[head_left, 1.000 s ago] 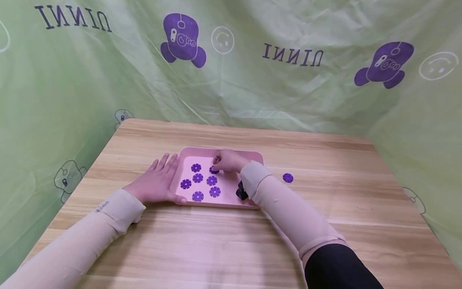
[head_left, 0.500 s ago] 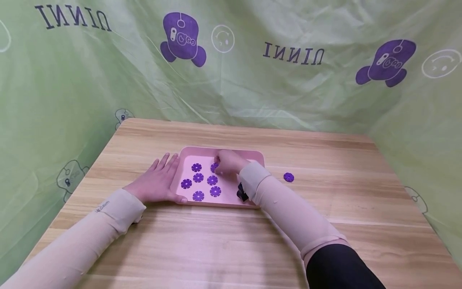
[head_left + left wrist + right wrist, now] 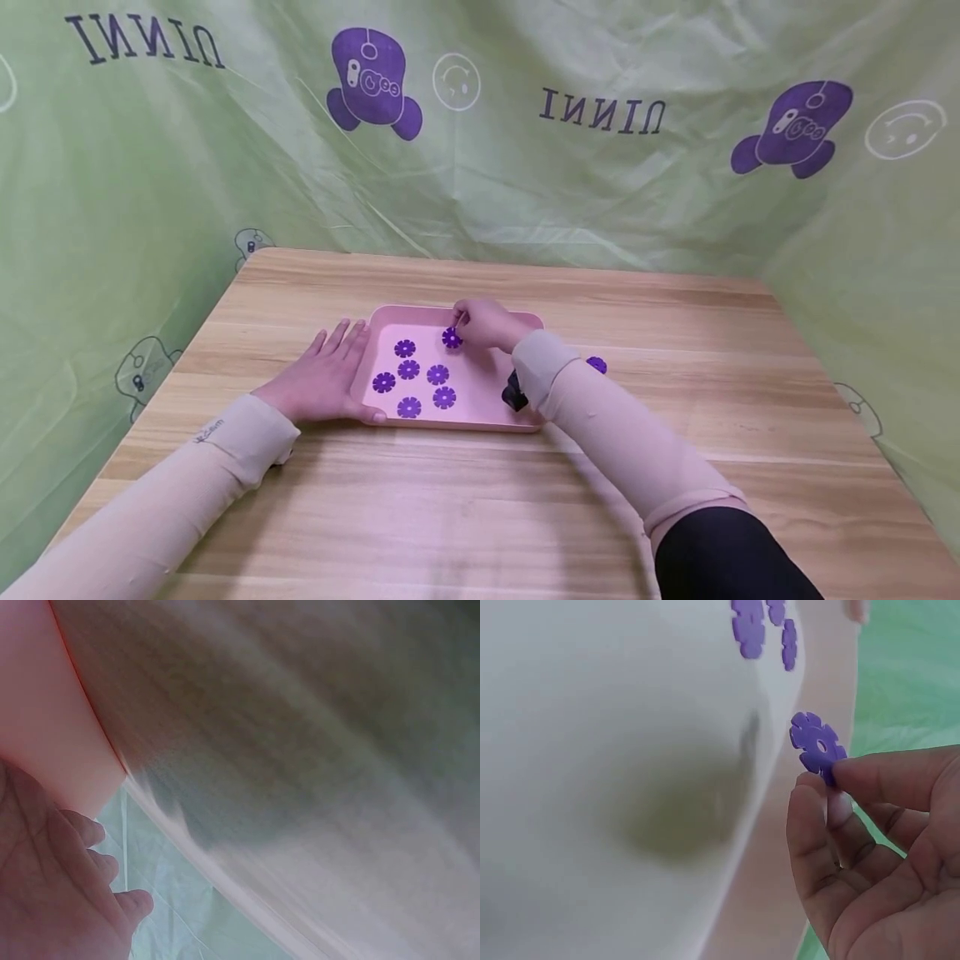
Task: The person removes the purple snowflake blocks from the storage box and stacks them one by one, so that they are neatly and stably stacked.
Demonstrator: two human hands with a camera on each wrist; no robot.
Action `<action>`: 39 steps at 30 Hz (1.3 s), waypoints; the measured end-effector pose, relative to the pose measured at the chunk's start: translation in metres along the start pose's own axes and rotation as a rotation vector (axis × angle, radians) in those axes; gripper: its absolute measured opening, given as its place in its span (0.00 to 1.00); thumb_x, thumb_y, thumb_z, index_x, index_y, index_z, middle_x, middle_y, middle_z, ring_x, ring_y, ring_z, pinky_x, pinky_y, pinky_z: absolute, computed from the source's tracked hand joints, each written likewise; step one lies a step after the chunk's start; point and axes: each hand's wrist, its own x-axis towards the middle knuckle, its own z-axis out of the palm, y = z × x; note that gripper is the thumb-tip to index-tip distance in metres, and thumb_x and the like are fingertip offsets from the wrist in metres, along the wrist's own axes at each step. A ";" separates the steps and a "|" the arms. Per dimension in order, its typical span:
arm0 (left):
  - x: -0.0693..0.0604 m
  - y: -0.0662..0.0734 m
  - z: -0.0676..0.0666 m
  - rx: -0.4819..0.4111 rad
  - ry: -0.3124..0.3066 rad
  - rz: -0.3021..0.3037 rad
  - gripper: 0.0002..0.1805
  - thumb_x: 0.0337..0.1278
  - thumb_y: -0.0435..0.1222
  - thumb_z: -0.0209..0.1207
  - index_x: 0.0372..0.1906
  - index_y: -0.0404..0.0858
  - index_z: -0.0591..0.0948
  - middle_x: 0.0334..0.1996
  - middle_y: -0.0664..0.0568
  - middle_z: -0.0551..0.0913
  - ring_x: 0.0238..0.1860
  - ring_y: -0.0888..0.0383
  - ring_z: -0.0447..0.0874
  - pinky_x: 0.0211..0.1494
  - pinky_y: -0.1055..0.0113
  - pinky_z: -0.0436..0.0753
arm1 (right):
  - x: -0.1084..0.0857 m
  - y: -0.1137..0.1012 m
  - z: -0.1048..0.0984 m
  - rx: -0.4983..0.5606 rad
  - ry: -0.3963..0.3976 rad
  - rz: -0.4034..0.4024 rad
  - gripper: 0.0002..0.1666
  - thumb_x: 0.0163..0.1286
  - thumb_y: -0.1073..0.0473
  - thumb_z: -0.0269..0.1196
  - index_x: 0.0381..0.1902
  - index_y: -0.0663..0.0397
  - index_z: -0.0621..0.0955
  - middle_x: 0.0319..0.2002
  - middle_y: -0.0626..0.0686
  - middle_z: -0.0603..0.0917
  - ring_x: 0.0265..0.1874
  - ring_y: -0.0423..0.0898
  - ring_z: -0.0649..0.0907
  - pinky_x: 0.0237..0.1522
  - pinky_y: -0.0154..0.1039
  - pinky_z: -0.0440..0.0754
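A pink tray [image 3: 487, 427] lies on the wooden table, with several purple notched snowflake discs [image 3: 444, 397] spread over its left half. Between thumb and fingertips, my right hand [image 3: 487, 323] pinches one snowflake disc [image 3: 817, 742] above the tray's far side. In the right wrist view this disc is tilted, its centre hole visible, apart from the tray floor. My left hand [image 3: 318, 387] rests against the tray's left side with fingers straight and spread, the thumb at the near left corner. The left wrist view shows its palm and fingertips [image 3: 136, 904] beside the pink wall.
Another purple snowflake disc [image 3: 597, 364] lies on the table to the right of the tray, partly hidden by the right sleeve [image 3: 600, 408]. A black wrist camera [image 3: 514, 392] hangs under the right wrist. Green printed cloth [image 3: 480, 183] stands behind the table [image 3: 450, 517].
My right hand has lifted the pinched snowflake disc and shifted slightly right and away from me. The right forearm now partly covers the disc outside the tray. The left hand stays in place.
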 end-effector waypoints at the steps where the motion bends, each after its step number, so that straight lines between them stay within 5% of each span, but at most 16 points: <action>1: 0.000 0.000 0.000 0.000 -0.001 -0.002 0.79 0.43 0.77 0.62 0.79 0.21 0.42 0.80 0.28 0.41 0.80 0.30 0.33 0.79 0.36 0.38 | -0.001 0.001 -0.002 0.014 0.001 -0.003 0.15 0.67 0.75 0.55 0.45 0.61 0.84 0.40 0.55 0.85 0.40 0.48 0.82 0.46 0.39 0.81; 13: 0.001 0.000 0.001 -0.004 -0.002 0.000 0.80 0.42 0.77 0.62 0.79 0.21 0.41 0.80 0.28 0.40 0.80 0.31 0.32 0.79 0.37 0.36 | -0.017 0.021 -0.025 0.200 -0.015 0.046 0.08 0.71 0.72 0.60 0.44 0.66 0.83 0.40 0.57 0.85 0.38 0.48 0.83 0.40 0.35 0.84; 31: 0.002 -0.004 0.003 0.016 -0.002 -0.003 0.80 0.42 0.78 0.61 0.79 0.21 0.41 0.80 0.28 0.41 0.80 0.31 0.32 0.79 0.36 0.36 | -0.035 0.052 -0.054 0.271 0.042 0.087 0.07 0.72 0.73 0.58 0.45 0.69 0.81 0.39 0.58 0.84 0.37 0.46 0.82 0.41 0.34 0.83; 39: 0.001 -0.003 0.001 0.016 -0.004 -0.005 0.80 0.43 0.78 0.61 0.79 0.21 0.42 0.80 0.28 0.41 0.80 0.31 0.33 0.79 0.36 0.36 | -0.046 0.069 -0.065 0.332 0.047 0.136 0.07 0.74 0.71 0.57 0.47 0.70 0.79 0.39 0.58 0.82 0.39 0.49 0.82 0.53 0.50 0.85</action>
